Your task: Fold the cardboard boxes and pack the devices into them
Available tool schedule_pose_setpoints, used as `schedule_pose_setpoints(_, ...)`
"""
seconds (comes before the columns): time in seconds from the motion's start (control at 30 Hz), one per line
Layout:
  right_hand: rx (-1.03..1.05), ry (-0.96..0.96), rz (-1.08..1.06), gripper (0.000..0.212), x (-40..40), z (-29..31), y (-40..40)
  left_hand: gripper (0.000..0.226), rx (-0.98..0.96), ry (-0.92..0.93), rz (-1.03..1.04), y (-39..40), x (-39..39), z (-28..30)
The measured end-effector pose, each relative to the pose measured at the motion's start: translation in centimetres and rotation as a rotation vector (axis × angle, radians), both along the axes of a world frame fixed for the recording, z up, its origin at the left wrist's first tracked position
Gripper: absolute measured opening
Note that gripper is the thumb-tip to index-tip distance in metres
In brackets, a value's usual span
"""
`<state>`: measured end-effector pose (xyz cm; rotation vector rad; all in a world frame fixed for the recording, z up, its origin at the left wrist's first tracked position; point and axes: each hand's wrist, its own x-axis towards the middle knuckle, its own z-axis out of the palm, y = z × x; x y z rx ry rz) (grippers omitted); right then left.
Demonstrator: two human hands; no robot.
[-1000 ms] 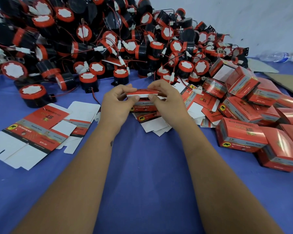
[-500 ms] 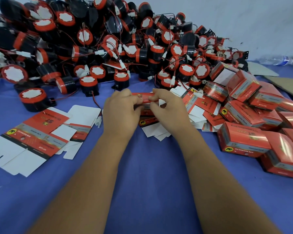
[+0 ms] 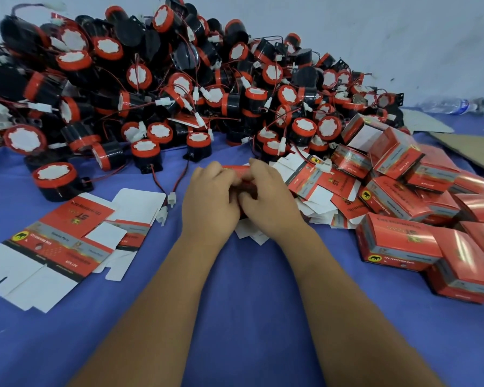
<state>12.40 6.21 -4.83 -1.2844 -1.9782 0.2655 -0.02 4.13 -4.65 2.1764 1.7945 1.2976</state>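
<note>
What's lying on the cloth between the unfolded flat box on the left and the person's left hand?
In the head view, two small white plugs on red and black wires lie between the flat box and the left hand.

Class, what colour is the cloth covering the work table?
Blue-purple cloth, plain; head view.

pretty even, soft indoor light with barely any shadows, glare streaks on the glossy folded boxes (image 3: 397, 244), wide-angle bending and some blur toward the edges
</note>
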Motion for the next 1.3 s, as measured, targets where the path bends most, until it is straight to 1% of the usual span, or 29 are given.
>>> schedule_pose_setpoints(0.03, -0.029, 0.033, 0.017, 0.026, 0.0, 0.1, 0.1, 0.023, -0.007, -0.064, -0.012, 0.0, -0.1, 0.0)
schedule_pose_setpoints(0.1, -0.011, 0.055, 0.028, 0.028, 0.3, 0.5, 0.2, 0.026, 0.005, -0.199, -0.017, 0.1, -0.6, -0.1)
schedule_pose_setpoints(0.23, 0.074, 0.11, -0.011, 0.035, 0.8, 1.6, -0.1, 0.031, 0.068, -0.259, 0.045, 0.5, -1.1, 0.0)
schedule_pose_setpoints(0.3, 0.194, 0.155, -0.132, 0.036, 1.7, 2.4, 0.0, 0.031, 0.066, -0.304, 0.06, 0.8, -1.0, -0.1)
schedule_pose_setpoints(0.33, 0.259, 0.191, -0.23, 0.036, 2.5, 3.0, 0.0, 0.032, 0.039, -0.325, 0.055, 0.9, -1.0, -0.2)
schedule_pose_setpoints(0.4, 0.36, 0.245, -0.486, 0.035, 4.8, 3.8, -0.1, 0.032, -0.057, -0.362, 0.002, 0.9, -0.8, -0.4)
schedule_pose_setpoints(0.43, 0.376, 0.226, -0.637, 0.034, 6.1, 4.0, -0.1, 0.031, -0.103, -0.366, -0.034, 0.8, -0.6, -0.4)
schedule_pose_setpoints(0.5, 0.305, 0.063, -0.924, 0.038, 8.4, 4.2, -0.2, 0.029, -0.172, -0.311, -0.086, 0.7, -0.3, -0.6)
schedule_pose_setpoints(0.53, 0.239, -0.021, -1.024, 0.042, 9.1, 4.1, -0.3, 0.036, -0.217, -0.244, -0.094, 0.6, -0.2, -0.7)
schedule_pose_setpoints(0.57, 0.18, -0.079, -1.08, 0.047, 9.4, 4.0, -0.3, 0.054, -0.27, -0.147, -0.095, 0.7, -0.1, -0.8)
schedule_pose_setpoints(0.6, 0.141, -0.116, -1.097, 0.052, 9.4, 3.9, -0.3, 0.072, -0.322, -0.038, -0.094, 0.8, -0.1, -0.9)
schedule_pose_setpoints(0.63, 0.127, -0.141, -1.085, 0.057, 9.1, 3.9, -0.3, 0.085, -0.361, 0.059, -0.086, 0.9, -0.1, -0.9)
schedule_pose_setpoints(0.67, 0.137, -0.163, -1.053, 0.061, 8.6, 3.8, -0.3, 0.091, -0.383, 0.125, -0.074, 0.9, 0.0, -0.9)
schedule_pose_setpoints(0.73, 0.219, -0.22, -0.919, 0.062, 7.1, 3.6, -0.3, 0.09, -0.392, 0.141, -0.047, 1.1, 0.0, -1.0)
schedule_pose_setpoints(0.77, 0.269, -0.251, -0.805, 0.057, 6.2, 3.5, -0.2, 0.086, -0.387, 0.103, -0.042, 1.0, -0.1, -1.0)
schedule_pose_setpoints(0.8, 0.296, -0.261, -0.67, 0.048, 5.5, 3.2, 0.0, 0.082, -0.379, 0.036, -0.038, 1.0, -0.1, -1.0)
schedule_pose_setpoints(0.87, 0.208, -0.229, -0.445, 0.037, 4.1, 2.5, 0.1, 0.074, -0.336, -0.154, -0.018, 1.1, -0.4, -1.0)
schedule_pose_setpoints(0.93, 0.124, -0.237, -0.343, 0.038, 3.2, 1.7, 0.1, 0.068, -0.253, -0.328, 0.045, 1.5, -0.9, -0.8)
schedule_pose_setpoints(0.97, 0.134, -0.248, -0.309, 0.037, 2.8, 1.4, 0.0, 0.069, -0.207, -0.428, 0.072, 1.7, -1.3, -0.6)
schedule_pose_setpoints(1.03, 0.185, -0.231, -0.211, 0.034, 2.0, 1.2, -0.2, 0.077, -0.125, -0.698, 0.085, 1.8, -1.9, -0.2)
schedule_pose_setpoints(1.07, 0.198, -0.208, -0.158, 0.035, 1.6, 1.2, -0.4, 0.081, -0.1, -0.848, 0.073, 1.7, -2.1, -0.1)
schedule_pose_setpoints(1.13, 0.157, -0.181, -0.083, 0.047, 0.9, 1.2, -0.5, 0.079, -0.086, -1.098, 0.037, 1.6, -2.5, 0.1)
schedule_pose_setpoints(1.2, 0.095, -0.195, -0.06, 0.06, 0.5, 1.2, -0.6, 0.067, -0.115, -1.292, 0.016, 1.7, -2.9, 0.4)
schedule_pose_setpoints(1.3, 0.07, -0.199, -0.038, 0.062, 0.5, 1.4, -1.0, 0.045, -0.173, -1.476, -0.036, 2.0, -3.6, 0.9)
